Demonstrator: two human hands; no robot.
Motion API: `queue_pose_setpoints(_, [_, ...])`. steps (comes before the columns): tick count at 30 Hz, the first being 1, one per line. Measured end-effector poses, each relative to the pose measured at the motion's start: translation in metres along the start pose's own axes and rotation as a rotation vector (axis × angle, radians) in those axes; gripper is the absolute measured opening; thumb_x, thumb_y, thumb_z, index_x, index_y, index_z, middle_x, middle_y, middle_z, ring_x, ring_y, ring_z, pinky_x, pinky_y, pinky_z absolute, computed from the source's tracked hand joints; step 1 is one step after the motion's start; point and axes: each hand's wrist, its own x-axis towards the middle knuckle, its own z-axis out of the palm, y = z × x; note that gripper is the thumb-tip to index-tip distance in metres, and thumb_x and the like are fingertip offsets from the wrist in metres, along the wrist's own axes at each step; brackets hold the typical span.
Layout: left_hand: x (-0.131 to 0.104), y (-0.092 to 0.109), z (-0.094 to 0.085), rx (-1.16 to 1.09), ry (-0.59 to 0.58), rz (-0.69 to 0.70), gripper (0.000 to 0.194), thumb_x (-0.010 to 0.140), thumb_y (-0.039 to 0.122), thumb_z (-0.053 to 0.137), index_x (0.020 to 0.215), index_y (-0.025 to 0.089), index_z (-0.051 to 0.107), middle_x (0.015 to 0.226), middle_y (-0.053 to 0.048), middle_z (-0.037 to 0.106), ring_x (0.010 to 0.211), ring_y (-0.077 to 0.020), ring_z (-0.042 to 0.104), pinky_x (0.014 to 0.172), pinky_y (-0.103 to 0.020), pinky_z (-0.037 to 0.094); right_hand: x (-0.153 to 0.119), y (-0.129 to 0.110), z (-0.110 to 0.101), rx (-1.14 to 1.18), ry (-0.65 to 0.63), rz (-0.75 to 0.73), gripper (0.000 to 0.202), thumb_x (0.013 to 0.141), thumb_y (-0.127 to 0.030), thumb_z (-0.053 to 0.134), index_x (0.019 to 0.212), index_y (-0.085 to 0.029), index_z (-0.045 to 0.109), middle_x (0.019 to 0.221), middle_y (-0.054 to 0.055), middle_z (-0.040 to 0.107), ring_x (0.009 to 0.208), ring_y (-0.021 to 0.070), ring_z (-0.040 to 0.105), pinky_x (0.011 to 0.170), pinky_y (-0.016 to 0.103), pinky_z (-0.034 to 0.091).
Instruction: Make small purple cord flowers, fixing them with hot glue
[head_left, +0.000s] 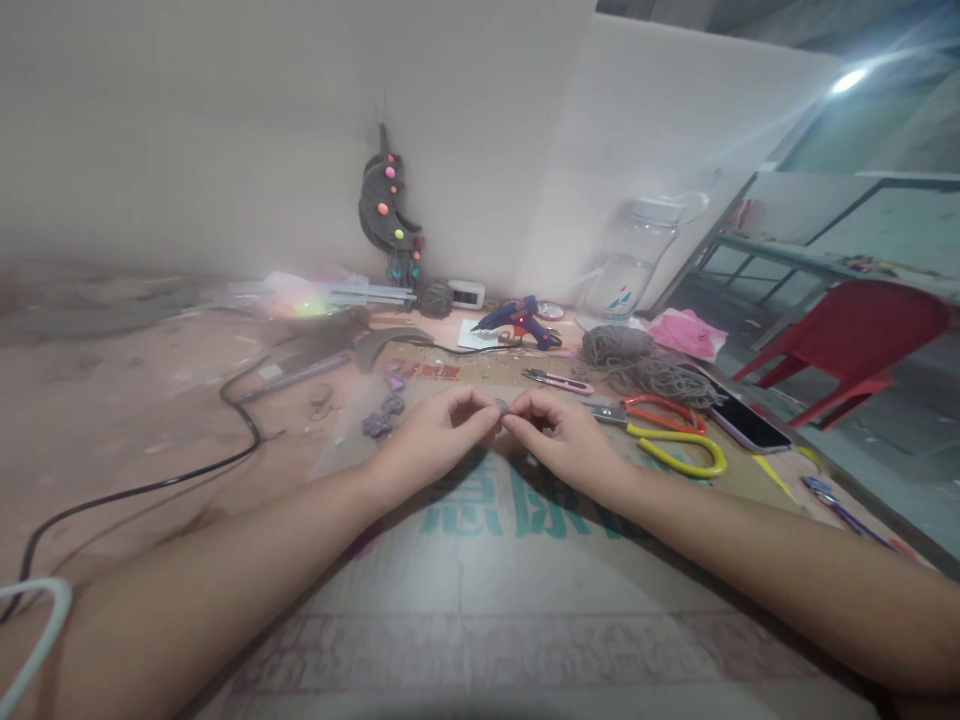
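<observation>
My left hand [442, 425] and my right hand [559, 435] meet above a cardboard sheet [465, 570] with green and red print. Both are closed in a pinch on one small greyish-purple piece [504, 408], mostly hidden by the fingertips, its kind unclear. Left of my left hand lie several small purple clumps [384, 415]. Scissors [675, 455] with one red and one yellow handle rest just beyond my right hand. Behind the hands are pink-handled snips [559, 381] and a blue glue gun [521, 322].
Grey yarn [619, 345], a phone [754, 420] and a clear water jug [630, 265] stand or lie at the right. A decorated grey crescent [384, 205] hangs on the back wall. A black cable [150, 487] crosses the left side. A red chair [870, 330] is beyond the table.
</observation>
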Motion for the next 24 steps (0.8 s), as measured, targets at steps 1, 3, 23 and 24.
queue_pose_setpoints(1, [0.0, 0.0004, 0.0, 0.001, -0.001, -0.001, 0.024, 0.087, 0.038, 0.055, 0.078, 0.017, 0.06, 0.077, -0.001, 0.064, 0.073, -0.0144, 0.057, 0.067, -0.025, 0.043, 0.0002, 0.0001, 0.0001, -0.001, -0.001, -0.003, 0.014, 0.086, -0.023, 0.055, 0.075, -0.018, 0.061, 0.068, -0.001, 0.064, 0.061, 0.0115, 0.055, 0.056, 0.022, 0.041])
queue_pose_setpoints(3, [0.0, 0.0022, -0.0005, -0.011, -0.006, -0.007, 0.025, 0.088, 0.039, 0.054, 0.077, 0.017, 0.059, 0.075, -0.001, 0.063, 0.072, -0.0143, 0.057, 0.067, -0.025, 0.043, 0.0007, 0.0012, 0.0004, 0.0, -0.003, -0.002, 0.014, 0.086, -0.023, 0.055, 0.074, -0.018, 0.061, 0.069, 0.0, 0.064, 0.061, 0.0117, 0.055, 0.057, 0.023, 0.041])
queue_pose_setpoints(23, [0.0038, 0.0021, -0.0006, -0.144, -0.052, -0.073, 0.03, 0.084, 0.043, 0.06, 0.093, 0.014, 0.061, 0.082, -0.003, 0.064, 0.074, -0.0143, 0.059, 0.069, -0.027, 0.046, 0.0003, 0.0086, 0.0002, 0.065, 0.012, -0.002, 0.017, 0.088, -0.028, 0.054, 0.077, -0.018, 0.062, 0.07, -0.001, 0.062, 0.063, 0.0118, 0.054, 0.059, 0.023, 0.041])
queue_pose_setpoints(24, [0.0037, 0.0013, -0.0005, -0.114, -0.033, -0.077, 0.028, 0.083, 0.041, 0.062, 0.09, 0.014, 0.061, 0.081, -0.003, 0.064, 0.073, -0.0141, 0.059, 0.068, -0.026, 0.045, 0.0004, 0.009, 0.0, 0.072, 0.01, 0.006, 0.017, 0.088, -0.028, 0.054, 0.077, -0.018, 0.062, 0.069, -0.001, 0.061, 0.063, 0.0118, 0.054, 0.059, 0.024, 0.041])
